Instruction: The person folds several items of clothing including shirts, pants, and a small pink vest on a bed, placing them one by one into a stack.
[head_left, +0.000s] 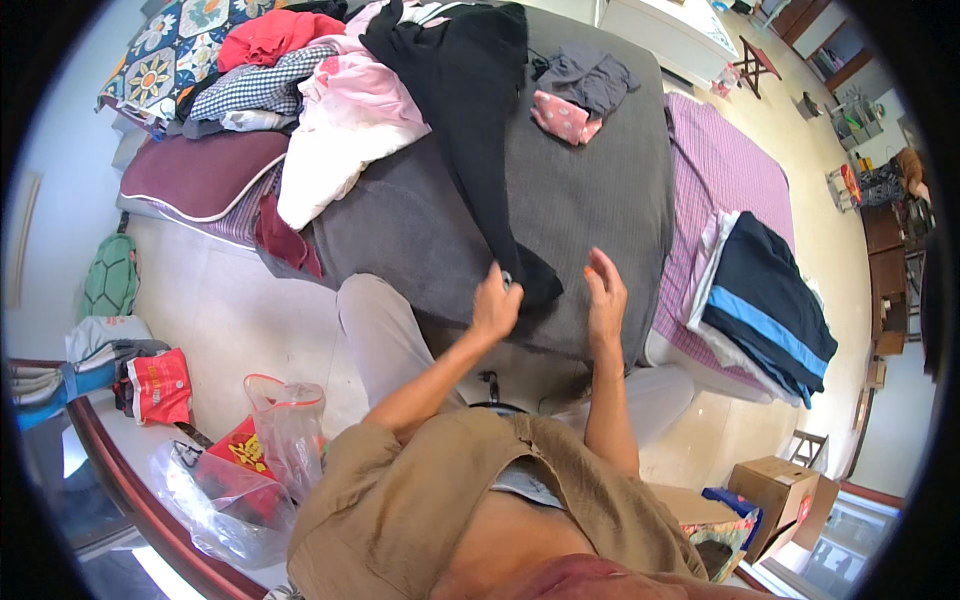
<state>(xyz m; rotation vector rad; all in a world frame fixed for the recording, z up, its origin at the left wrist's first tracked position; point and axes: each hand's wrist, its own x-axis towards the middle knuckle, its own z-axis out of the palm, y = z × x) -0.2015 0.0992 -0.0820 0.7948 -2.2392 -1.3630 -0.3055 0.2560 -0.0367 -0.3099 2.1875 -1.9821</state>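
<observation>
A long black garment (480, 120), which looks like trousers, stretches over the dark grey corduroy cover (592, 202) towards me. My left hand (498, 301) grips its narrow near end, where something small and grey shows at the fingers. Just right of that end, my right hand (606, 296) is raised over the cover, fingers apart, holding nothing. Farther back lie a folded dark grey cloth (589, 75) and a pink polka-dot cloth (564, 120). A white and pink garment (352, 127) lies left of the black one.
Piled clothes with a red garment (274, 36) and a checked garment (255, 84) are at the back left, near a maroon cushion (202, 172). Folded dark clothes (772, 300) rest on a purple checked cloth (735, 157) at right. Plastic bags (217, 510) and a cardboard box (772, 491) stand nearby.
</observation>
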